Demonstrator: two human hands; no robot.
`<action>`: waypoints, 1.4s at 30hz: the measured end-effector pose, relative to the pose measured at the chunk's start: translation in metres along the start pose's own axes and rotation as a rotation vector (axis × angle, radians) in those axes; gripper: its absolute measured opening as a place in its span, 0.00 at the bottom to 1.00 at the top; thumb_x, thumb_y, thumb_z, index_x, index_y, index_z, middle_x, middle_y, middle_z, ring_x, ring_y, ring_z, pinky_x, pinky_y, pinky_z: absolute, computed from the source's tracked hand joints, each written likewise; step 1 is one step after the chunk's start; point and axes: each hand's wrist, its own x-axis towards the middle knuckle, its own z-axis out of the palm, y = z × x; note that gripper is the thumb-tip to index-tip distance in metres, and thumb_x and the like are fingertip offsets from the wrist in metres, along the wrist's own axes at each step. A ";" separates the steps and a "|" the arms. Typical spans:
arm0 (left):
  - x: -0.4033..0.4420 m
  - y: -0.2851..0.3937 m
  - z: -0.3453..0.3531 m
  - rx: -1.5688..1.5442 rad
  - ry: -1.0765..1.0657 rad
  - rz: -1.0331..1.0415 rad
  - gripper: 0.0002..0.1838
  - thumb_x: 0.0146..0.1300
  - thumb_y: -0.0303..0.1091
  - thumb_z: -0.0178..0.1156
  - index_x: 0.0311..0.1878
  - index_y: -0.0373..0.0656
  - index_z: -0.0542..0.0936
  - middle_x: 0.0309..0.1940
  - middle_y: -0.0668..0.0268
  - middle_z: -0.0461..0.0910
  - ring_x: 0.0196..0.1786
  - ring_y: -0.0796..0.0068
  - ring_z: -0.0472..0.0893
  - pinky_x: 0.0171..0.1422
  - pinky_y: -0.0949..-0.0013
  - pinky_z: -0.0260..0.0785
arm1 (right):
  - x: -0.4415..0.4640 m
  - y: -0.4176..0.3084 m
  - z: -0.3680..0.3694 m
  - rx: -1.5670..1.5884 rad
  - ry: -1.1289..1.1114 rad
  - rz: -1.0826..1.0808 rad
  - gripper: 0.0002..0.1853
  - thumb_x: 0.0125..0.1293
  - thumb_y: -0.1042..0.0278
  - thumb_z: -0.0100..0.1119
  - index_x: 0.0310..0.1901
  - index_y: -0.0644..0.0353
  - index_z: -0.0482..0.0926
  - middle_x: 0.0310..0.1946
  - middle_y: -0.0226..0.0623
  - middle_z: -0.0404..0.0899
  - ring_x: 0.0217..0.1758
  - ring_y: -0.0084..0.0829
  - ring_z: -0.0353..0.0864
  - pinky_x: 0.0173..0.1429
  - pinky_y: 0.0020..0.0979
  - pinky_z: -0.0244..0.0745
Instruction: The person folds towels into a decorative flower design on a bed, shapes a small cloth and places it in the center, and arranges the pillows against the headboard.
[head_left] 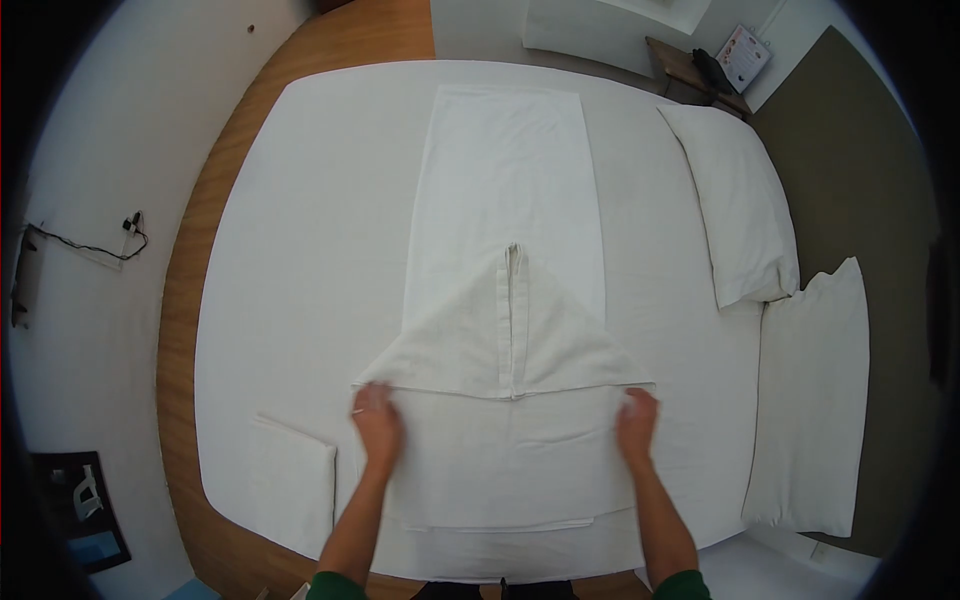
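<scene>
The left hand (378, 422) and right hand (637, 422) are half-curled at the two lower corners of a white cloth (450, 350) folded to a peak—blur hides whether the fingers pinch it. The cloth lies mid-bed between them, its tip overlapping a long white strip (505, 170). A smaller folded cloth (298, 480) sits just beside the left forearm. Two pillows, upper (735, 195) and lower (810, 410), line the right side of the bed (300, 220), beside the dark headboard (825, 150).

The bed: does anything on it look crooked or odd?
Slightly: the far pillow lies slanted, out of line with the near pillow. The pointed cloth looks even, and no spill shows.
</scene>
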 end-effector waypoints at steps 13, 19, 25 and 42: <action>-0.137 -0.072 -0.046 -0.111 -0.433 -0.455 0.30 0.53 0.39 0.72 0.53 0.29 0.72 0.52 0.43 0.71 0.47 0.44 0.77 0.54 0.53 0.72 | -0.209 0.134 -0.052 0.034 -0.389 0.720 0.20 0.58 0.57 0.72 0.33 0.67 0.74 0.26 0.38 0.75 0.32 0.34 0.76 0.37 0.37 0.73; -0.214 -0.108 -0.025 0.024 -0.541 -0.464 0.28 0.55 0.33 0.70 0.54 0.29 0.70 0.48 0.42 0.74 0.46 0.49 0.81 0.49 0.54 0.76 | -0.217 0.108 -0.059 0.707 -0.139 1.084 0.14 0.64 0.66 0.67 0.43 0.66 0.75 0.29 0.32 0.75 0.31 0.26 0.75 0.35 0.28 0.73; -0.197 -0.079 -0.096 -0.997 -0.409 -0.904 0.14 0.61 0.24 0.62 0.47 0.31 0.70 0.26 0.61 0.78 0.22 0.73 0.80 0.24 0.72 0.74 | -0.195 0.101 -0.071 0.726 -0.141 1.172 0.17 0.64 0.70 0.66 0.52 0.66 0.75 0.33 0.32 0.78 0.31 0.23 0.76 0.33 0.24 0.74; -0.122 0.020 -0.131 -0.787 -0.330 -0.333 0.16 0.56 0.21 0.59 0.48 0.38 0.82 0.22 0.68 0.75 0.21 0.81 0.71 0.29 0.74 0.67 | -0.108 -0.010 -0.126 0.753 -0.158 0.788 0.18 0.67 0.70 0.60 0.57 0.55 0.70 0.30 0.30 0.76 0.30 0.20 0.73 0.31 0.24 0.70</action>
